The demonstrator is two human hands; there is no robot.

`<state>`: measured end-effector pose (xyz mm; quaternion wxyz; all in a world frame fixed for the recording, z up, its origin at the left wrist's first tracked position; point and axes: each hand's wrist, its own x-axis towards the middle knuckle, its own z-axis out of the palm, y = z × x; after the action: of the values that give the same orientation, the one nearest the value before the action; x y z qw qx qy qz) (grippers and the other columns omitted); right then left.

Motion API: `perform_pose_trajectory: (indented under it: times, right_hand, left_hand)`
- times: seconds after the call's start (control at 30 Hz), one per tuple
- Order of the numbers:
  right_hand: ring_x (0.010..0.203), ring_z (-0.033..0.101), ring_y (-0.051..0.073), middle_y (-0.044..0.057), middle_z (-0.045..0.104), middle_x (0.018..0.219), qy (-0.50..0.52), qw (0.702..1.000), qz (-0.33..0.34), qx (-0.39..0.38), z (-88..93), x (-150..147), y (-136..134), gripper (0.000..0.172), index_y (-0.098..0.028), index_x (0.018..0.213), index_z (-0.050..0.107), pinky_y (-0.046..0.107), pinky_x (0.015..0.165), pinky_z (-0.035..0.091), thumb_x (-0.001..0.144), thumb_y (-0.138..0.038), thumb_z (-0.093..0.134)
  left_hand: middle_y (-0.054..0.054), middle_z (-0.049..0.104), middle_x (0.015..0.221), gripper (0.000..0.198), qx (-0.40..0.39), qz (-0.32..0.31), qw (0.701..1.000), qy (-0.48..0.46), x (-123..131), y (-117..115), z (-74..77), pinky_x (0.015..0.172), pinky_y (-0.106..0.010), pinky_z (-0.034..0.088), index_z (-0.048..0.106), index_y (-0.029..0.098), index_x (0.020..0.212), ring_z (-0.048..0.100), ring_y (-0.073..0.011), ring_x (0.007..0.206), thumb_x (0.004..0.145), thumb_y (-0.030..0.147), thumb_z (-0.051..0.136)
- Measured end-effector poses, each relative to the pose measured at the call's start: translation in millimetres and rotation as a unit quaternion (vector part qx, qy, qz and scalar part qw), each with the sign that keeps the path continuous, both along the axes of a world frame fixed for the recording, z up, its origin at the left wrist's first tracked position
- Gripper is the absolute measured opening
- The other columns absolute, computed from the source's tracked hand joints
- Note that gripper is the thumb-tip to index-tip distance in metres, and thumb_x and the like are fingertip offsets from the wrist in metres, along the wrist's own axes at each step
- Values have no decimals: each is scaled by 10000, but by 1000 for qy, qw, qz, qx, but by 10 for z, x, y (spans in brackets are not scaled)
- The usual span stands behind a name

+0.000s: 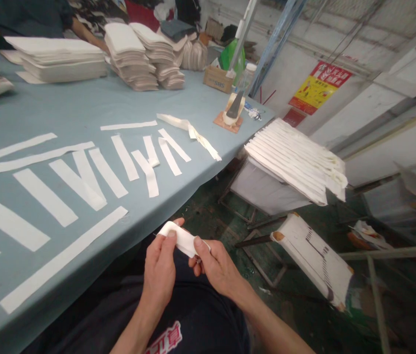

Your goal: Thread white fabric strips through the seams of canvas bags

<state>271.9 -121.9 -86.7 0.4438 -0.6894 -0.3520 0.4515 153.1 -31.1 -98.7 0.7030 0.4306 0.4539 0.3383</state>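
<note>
A short white folded strip (180,238) is held between both hands over my lap, just off the table's near edge. My left hand (162,268) pinches its left end with thumb and fingers closed. My right hand (215,268) pinches its right end, thumb on top. Several flat white strips (97,172) lie spread across the grey-blue table (82,105) to the left of my hands.
Stacks of white pieces (143,54) stand at the table's far end, where another person's arm (88,34) reaches. A small pot with a brush (233,112) sits near the table corner. Folded white strips are piled on a cart (296,164) to the right.
</note>
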Motion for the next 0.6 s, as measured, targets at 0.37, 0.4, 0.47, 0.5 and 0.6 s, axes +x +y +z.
perform_pose_trajectory:
  times: [0.37,0.4,0.47,0.5,0.6]
  right_hand:
    - [591,512,134,-19,622,676,-47,995,-72,56,77,72,87,500,-195,894,687,272,604,386,997,-677,609]
    - [572,488,127,-26,601,655,-23,994,-84,62,50,56,98,522,-196,862,671,267,585,383,980,-702,624]
    - [548,455,118,-31,565,618,-8,993,-98,69,7,24,116,590,-207,772,618,261,557,369,965,-764,609]
    - [541,448,115,-30,554,605,-5,992,-105,73,-5,9,124,624,-211,738,593,259,548,362,961,-794,594]
    - [521,437,109,-28,533,574,4,989,-122,82,-8,-32,147,698,-216,686,557,256,528,345,961,-857,539]
  left_hand:
    - [-80,815,928,536,40,-14,998,35,-26,-5,18,824,-372,490,844,130,1070,691,-281,871,885,612,703]
    - [-84,815,942,543,28,-11,999,23,-22,-5,1,807,-366,495,838,126,1083,690,-275,865,884,613,706]
    - [-92,816,982,553,1,-6,1000,-12,-2,-5,-13,779,-359,514,825,126,1102,692,-266,861,864,615,726]
    - [-97,815,997,564,-15,-6,999,-34,12,-4,-7,762,-358,528,817,128,1113,698,-266,861,847,620,740]
    - [-102,816,999,610,-64,-10,993,-96,54,-3,50,687,-339,548,798,140,1141,704,-254,825,787,637,796]
